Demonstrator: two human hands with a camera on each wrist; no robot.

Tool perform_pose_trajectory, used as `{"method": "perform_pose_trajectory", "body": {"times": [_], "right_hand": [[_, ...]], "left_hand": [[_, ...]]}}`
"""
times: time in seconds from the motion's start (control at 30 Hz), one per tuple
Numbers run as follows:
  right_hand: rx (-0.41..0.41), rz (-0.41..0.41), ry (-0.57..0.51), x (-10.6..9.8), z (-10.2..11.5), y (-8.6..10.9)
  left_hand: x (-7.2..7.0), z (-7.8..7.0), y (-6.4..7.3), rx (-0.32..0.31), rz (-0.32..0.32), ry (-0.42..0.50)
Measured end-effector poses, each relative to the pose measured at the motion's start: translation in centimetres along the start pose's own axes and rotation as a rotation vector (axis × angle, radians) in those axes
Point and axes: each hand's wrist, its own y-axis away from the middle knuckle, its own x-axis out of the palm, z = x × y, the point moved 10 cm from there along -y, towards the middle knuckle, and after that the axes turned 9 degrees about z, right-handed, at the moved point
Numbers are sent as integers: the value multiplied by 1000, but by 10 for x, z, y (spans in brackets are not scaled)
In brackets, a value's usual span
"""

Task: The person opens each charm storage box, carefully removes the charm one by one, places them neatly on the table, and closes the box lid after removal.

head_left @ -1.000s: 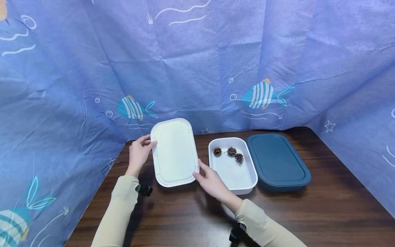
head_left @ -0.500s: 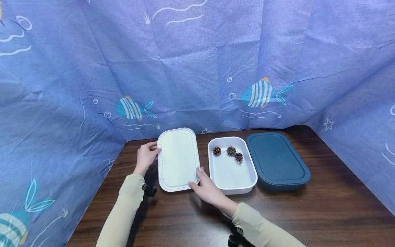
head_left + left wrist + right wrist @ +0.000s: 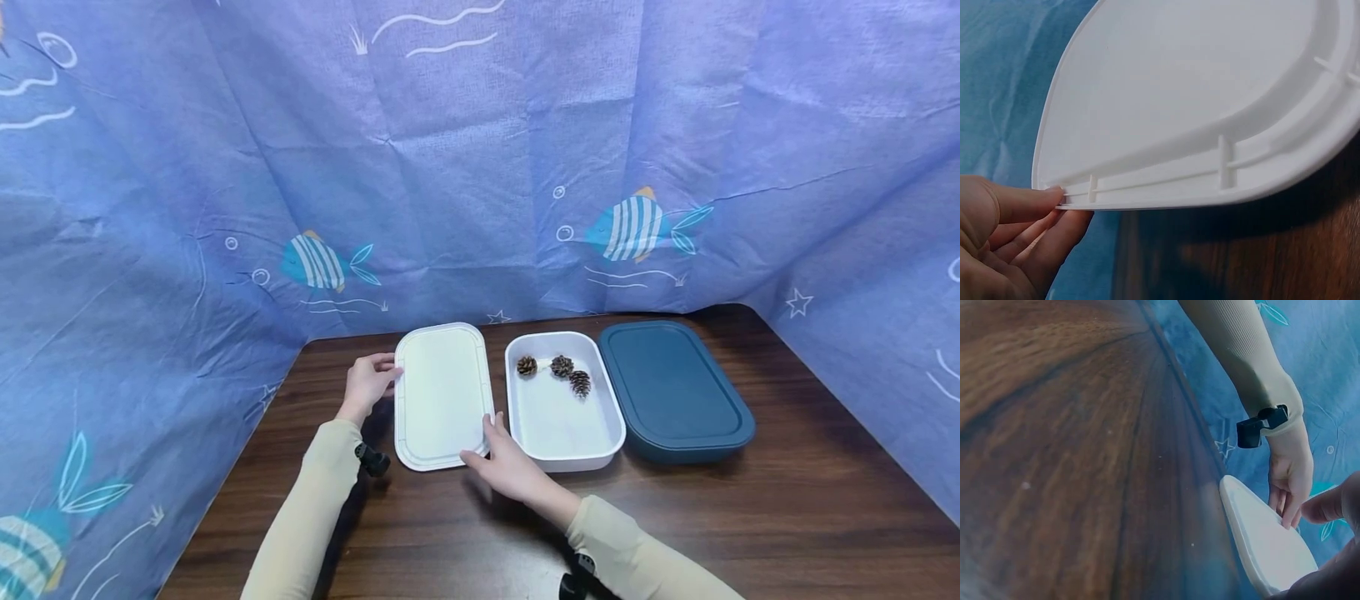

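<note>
A white rectangular lid (image 3: 442,398), its ribbed underside facing up, is held low over the table between both hands. At its left edge my left hand (image 3: 366,387) pinches the rim; the left wrist view shows the thumb on top and the fingers beneath. My right hand (image 3: 512,468) grips the near right corner, thumb at the near edge and fingers along the right side. Beside the lid stands an open white box (image 3: 558,429) holding a pine cone (image 3: 527,367) at its left and two more pine cones (image 3: 581,383) toward the back.
A dark blue box with its lid on (image 3: 675,387) stands right against the white box. The brown wooden table (image 3: 795,500) ends at a blue fish-print cloth (image 3: 480,167) behind and on both sides. Each wrist wears a small black camera (image 3: 372,460).
Both hands have brought the lid down and nearer to me, shifting it right toward the white box. It now lies flatter and straighter. Boxes and pine cones have stayed put.
</note>
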Motion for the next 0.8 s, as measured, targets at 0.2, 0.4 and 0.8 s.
{"method": "perform_pose_trajectory", "body": {"times": [0.2, 0.4, 0.8], "right_hand": [[-18, 2, 18, 3, -5, 2], [8, 21, -9, 6, -14, 4], [5, 75, 16, 7, -14, 12]], "left_hand": [[9, 3, -4, -1, 13, 0], [17, 7, -8, 1, 40, -45], [27, 23, -9, -52, 89, -38]]}}
